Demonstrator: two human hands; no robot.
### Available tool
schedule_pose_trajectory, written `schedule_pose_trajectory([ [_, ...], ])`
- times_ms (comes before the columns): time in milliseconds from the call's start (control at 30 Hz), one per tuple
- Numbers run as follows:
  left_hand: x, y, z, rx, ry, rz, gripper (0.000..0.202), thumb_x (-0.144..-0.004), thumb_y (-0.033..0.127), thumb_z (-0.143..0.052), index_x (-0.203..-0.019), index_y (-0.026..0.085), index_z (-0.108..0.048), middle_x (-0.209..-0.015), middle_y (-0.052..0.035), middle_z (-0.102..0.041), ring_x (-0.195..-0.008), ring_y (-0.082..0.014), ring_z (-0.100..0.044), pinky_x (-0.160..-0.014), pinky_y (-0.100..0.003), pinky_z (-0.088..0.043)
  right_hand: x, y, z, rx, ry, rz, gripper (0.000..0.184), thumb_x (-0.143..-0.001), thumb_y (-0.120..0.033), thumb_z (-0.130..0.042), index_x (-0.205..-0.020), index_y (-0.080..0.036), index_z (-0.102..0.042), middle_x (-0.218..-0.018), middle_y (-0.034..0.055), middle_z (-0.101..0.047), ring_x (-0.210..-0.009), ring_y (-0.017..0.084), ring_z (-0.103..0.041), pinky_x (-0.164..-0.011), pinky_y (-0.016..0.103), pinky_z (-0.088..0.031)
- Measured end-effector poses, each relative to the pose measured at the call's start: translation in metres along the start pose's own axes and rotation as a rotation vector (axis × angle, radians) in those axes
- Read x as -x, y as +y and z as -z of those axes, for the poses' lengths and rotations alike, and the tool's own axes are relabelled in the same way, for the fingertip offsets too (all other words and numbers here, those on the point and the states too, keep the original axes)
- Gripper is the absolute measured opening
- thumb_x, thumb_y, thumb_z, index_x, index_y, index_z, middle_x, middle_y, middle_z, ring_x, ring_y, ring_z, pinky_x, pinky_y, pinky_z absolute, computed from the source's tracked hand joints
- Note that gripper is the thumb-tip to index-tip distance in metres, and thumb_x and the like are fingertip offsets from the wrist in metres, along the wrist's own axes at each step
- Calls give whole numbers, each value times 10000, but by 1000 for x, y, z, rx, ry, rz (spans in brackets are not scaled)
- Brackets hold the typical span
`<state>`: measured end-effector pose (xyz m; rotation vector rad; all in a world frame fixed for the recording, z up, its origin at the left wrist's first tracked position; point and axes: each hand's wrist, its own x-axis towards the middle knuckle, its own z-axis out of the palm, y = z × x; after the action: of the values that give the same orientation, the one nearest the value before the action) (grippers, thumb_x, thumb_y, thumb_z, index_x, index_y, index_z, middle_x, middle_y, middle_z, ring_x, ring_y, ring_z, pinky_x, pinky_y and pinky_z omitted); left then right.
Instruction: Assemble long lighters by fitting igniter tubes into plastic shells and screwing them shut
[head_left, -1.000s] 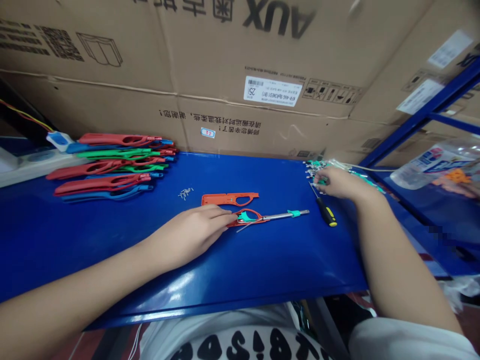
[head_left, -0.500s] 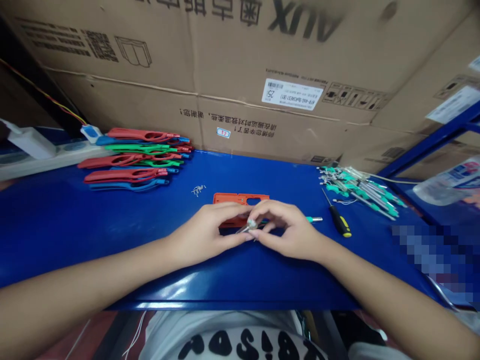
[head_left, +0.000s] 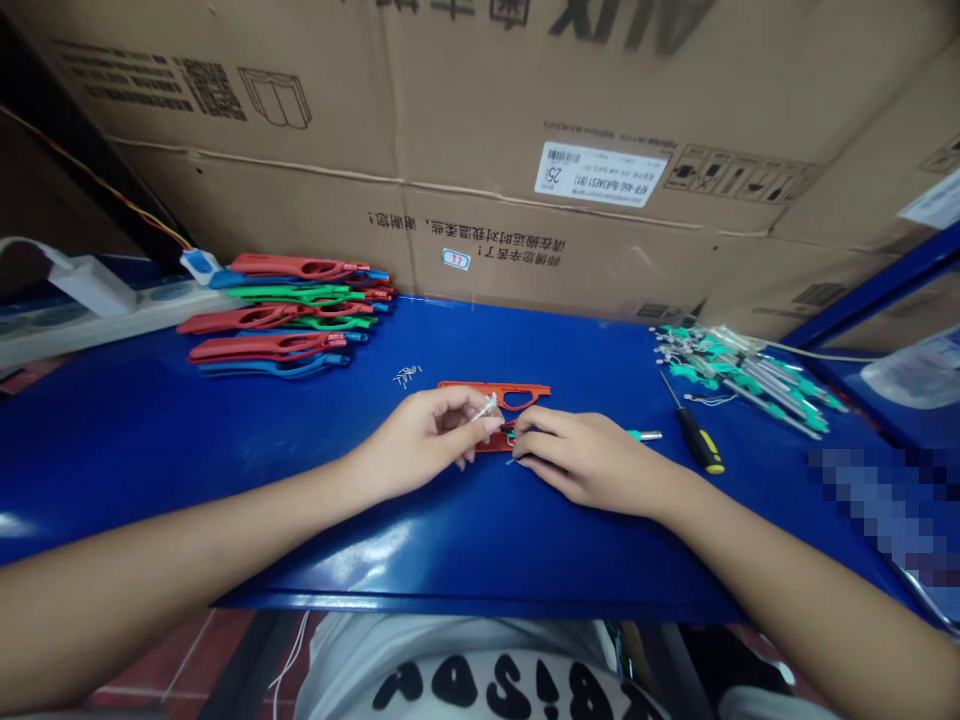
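Note:
My left hand [head_left: 427,440] pinches a small clear plastic part [head_left: 486,408] between thumb and fingers, held over the near orange casing half. Close beside it, my right hand [head_left: 581,460] has its fingers curled down at that orange lighter casing half [head_left: 491,442]. Under those fingers shows a green piece, and a green-and-silver rod end [head_left: 646,435] sticks out to the right. A thin metal bit [head_left: 511,461] shows by the right fingertips; what they grip is mostly hidden. Just behind lies another orange casing half [head_left: 536,390] with a handle loop.
Small metal pins or screws [head_left: 406,376] lie behind my left hand. Red, green and blue lighter casings [head_left: 277,345] are stacked at left by a power strip [head_left: 169,305]. At right are a screwdriver [head_left: 697,440] and a pile of green-and-silver inserts [head_left: 750,380]. A cardboard box [head_left: 480,180] stands behind.
My hands have moved apart. The left now holds the clear part alone, while the right has turned palm down onto the near orange casing half. The view has shifted slightly.

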<state>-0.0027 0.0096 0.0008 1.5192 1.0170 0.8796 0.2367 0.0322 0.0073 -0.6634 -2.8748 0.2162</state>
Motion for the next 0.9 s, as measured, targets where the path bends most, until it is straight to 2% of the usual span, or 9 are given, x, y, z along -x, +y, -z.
schedule_pose_trajectory([
  [100, 0, -1, 0, -49, 21, -55, 229, -912, 385, -623, -954, 161, -653, -836, -10, -676, -730, -131, -618, -706, -255, -510, -1, 0, -1, -95, 18, -38, 156, -1011, -214, -473, -1031, -191, -626, -1115, 81, -637, -885, 174, -630, -732, 303, -498],
  [200, 1, -1, 1, -97, -2, -87, 263, -952, 406, -572, -1003, 169, -674, -958, -37, -703, -883, -168, -642, -817, -288, -506, -3, 1, -1, -308, 89, -95, 109, -998, -206, -514, -1008, -189, -621, -1082, 68, -650, -941, 167, -623, -809, 298, -498],
  [267, 2, 0, 2, -147, 9, -77, 321, -987, 436, -504, -1027, 177, -688, -950, -43, -704, -939, -192, -640, -827, -298, -503, -4, 3, -2, -442, 147, -156, 82, -983, -233, -555, -975, -188, -624, -959, 40, -664, -804, 134, -608, -740, 268, -489],
  [367, 5, 3, 4, -209, 35, -73, 399, -1016, 471, -417, -1015, 184, -694, -834, -34, -676, -910, -202, -634, -769, -285, -500, -5, 8, -5, -630, 175, -292, 124, -955, -301, -603, -923, -184, -628, -704, -23, -596, -566, 92, -504, -552, 223, -418],
  [433, 5, 4, 4, -242, 20, -80, 388, -1016, 465, -418, -1006, 182, -683, -801, -25, -658, -843, -189, -622, -724, -275, -490, -7, 11, -7, -744, 171, -363, 149, -932, -327, -625, -908, -180, -629, -634, -40, -556, -534, 89, -500, -506, 211, -393],
  [500, 6, 3, 3, -262, 1, -99, 329, -1004, 438, -462, -1004, 176, -662, -851, -27, -667, -805, -171, -611, -716, -273, -485, -8, 13, -9, -825, 170, -398, 163, -910, -338, -643, -917, -176, -636, -627, -40, -561, -525, 89, -519, -492, 208, -394],
  [667, 4, -5, 0, -196, -29, -137, 217, -958, 363, -571, -1034, 171, -637, -992, -49, -694, -853, -163, -644, -773, -287, -510, -9, 16, -11, -874, 182, -377, 227, -888, -390, -671, -947, -172, -693, -685, -9, -630, -519, 87, -538, -501, 219, -422],
  [767, 3, -8, 0, -153, -25, -112, 198, -933, 332, -608, -1031, 164, -647, -980, -50, -707, -863, -165, -662, -789, -292, -524, -8, 17, -11, -842, 186, -325, 227, -895, -395, -669, -916, -173, -711, -765, 20, -673, -570, 92, -565, -534, 223, -438],
  [900, 2, -7, 0, -148, -29, -68, 224, -906, 341, -641, -1022, 152, -673, -940, -51, -717, -823, -166, -664, -762, -292, -531, -8, 16, -11, -831, 168, -331, 209, -894, -377, -677, -859, -172, -686, -674, -14, -626, -551, 83, -524, -525, 205, -409],
])
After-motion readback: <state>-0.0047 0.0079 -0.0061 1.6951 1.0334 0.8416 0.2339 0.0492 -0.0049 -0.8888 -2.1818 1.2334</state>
